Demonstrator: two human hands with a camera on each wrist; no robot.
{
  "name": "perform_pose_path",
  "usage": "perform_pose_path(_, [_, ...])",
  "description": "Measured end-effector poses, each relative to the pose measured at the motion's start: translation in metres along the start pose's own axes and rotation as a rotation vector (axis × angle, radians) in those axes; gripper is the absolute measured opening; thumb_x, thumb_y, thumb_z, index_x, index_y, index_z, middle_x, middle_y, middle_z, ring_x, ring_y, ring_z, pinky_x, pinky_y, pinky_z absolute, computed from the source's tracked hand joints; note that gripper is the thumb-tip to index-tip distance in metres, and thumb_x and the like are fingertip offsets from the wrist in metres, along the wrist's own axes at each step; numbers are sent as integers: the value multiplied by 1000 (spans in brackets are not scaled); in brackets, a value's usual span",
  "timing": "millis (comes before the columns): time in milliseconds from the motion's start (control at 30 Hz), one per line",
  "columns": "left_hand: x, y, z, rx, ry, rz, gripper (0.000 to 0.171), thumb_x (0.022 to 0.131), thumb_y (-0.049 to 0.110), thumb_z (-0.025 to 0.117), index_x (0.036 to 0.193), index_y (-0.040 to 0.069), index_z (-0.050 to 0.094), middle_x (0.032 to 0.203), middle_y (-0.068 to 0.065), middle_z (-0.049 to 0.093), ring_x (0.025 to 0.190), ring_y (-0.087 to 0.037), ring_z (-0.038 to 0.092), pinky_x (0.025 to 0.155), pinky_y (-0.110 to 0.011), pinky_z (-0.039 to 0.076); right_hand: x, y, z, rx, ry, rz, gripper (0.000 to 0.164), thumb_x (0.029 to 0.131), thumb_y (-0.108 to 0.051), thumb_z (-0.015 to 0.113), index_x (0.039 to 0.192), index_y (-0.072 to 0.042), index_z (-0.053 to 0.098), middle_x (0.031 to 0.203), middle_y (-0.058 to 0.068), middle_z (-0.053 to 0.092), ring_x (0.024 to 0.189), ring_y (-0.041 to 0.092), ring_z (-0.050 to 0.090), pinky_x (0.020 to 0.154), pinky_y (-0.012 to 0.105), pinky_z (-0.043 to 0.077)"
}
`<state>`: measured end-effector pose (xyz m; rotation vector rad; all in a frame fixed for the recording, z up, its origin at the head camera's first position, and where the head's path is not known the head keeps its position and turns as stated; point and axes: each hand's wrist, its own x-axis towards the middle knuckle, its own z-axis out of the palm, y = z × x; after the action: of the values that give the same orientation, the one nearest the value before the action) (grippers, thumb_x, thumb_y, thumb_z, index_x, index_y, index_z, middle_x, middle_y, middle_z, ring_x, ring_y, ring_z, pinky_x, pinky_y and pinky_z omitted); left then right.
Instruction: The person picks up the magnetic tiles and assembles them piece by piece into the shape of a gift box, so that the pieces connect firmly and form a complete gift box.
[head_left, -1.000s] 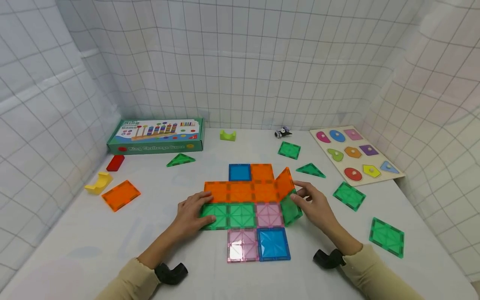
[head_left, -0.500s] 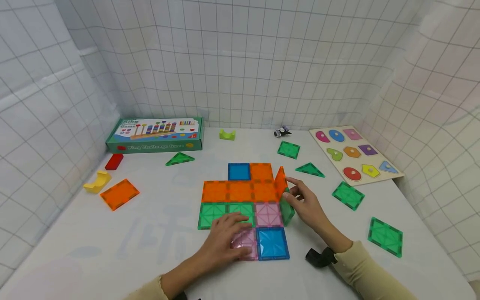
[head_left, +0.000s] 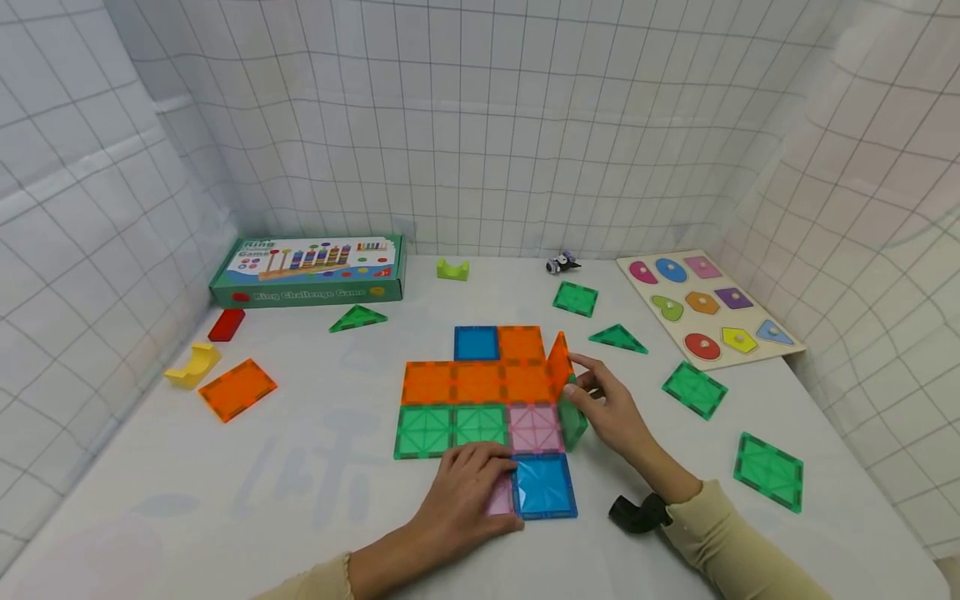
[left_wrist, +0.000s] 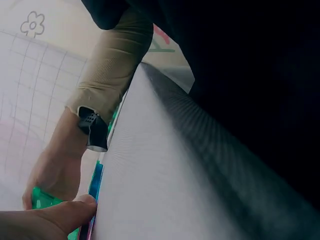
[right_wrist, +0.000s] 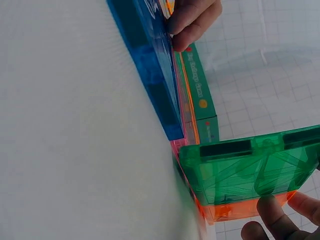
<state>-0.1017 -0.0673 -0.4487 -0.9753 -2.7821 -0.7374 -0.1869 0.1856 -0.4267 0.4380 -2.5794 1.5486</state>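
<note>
In the head view, flat translucent magnetic tiles form a patchwork: orange tiles (head_left: 480,382), green tiles (head_left: 423,431), a pink tile (head_left: 536,427) and blue tiles (head_left: 545,487). At its right edge a green tile (head_left: 572,417) and an orange tile (head_left: 559,365) stand nearly upright. My right hand (head_left: 611,408) touches this pair from the outer side with its fingertips, also seen in the right wrist view. My left hand (head_left: 465,504) rests over the near pink tile (head_left: 500,497), mostly hiding it, its thumb and fingertips at the near blue tile's left edge.
Loose green tiles (head_left: 694,389) lie to the right, with a wooden shape puzzle (head_left: 708,308) behind. A game box (head_left: 307,271), a red block (head_left: 227,325), a yellow curved block (head_left: 193,366) and a loose orange tile (head_left: 237,389) are at left.
My left hand has moved right and nearer, from the left green tile onto the near pink tile. The tilted green and orange tiles have swung more upright under my right hand.
</note>
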Motion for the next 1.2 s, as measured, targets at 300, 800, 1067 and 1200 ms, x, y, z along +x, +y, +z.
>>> perform_pose_path(300, [18, -1, -26, -178, -42, -55, 50, 88, 54, 63, 111, 11, 73, 103, 4, 69, 92, -11, 60, 79, -32, 51, 1, -2, 1, -23, 16, -28, 47, 97, -24, 59, 141, -13, 47, 95, 7, 56, 87, 22, 54, 81, 37, 47])
perform_pose_path(800, [52, -15, -46, -245, -9, -203, 42, 90, 50, 61, 70, 15, 75, 45, 11, 43, 48, -9, 46, 47, -23, 33, 0, -3, 8, -26, 18, -89, 47, 96, -20, 60, 141, -11, 47, 95, 6, 53, 89, 21, 50, 84, 40, 45])
perform_pose_path(1067, [26, -60, -62, -270, 234, -319, 31, 91, 32, 67, 109, 6, 69, 106, -6, 65, 100, -25, 54, 83, -43, 47, 0, -4, 9, -30, 11, -91, 47, 97, -21, 59, 142, -12, 46, 97, 6, 52, 91, 20, 50, 85, 41, 44])
perform_pose_path(1200, [9, -92, -65, -155, 269, -473, 47, 87, 25, 72, 124, -3, 61, 115, -19, 55, 108, -36, 41, 90, -50, 37, -1, -4, 8, -32, 12, -80, 47, 97, -21, 59, 142, -11, 46, 96, 6, 52, 91, 20, 51, 84, 40, 45])
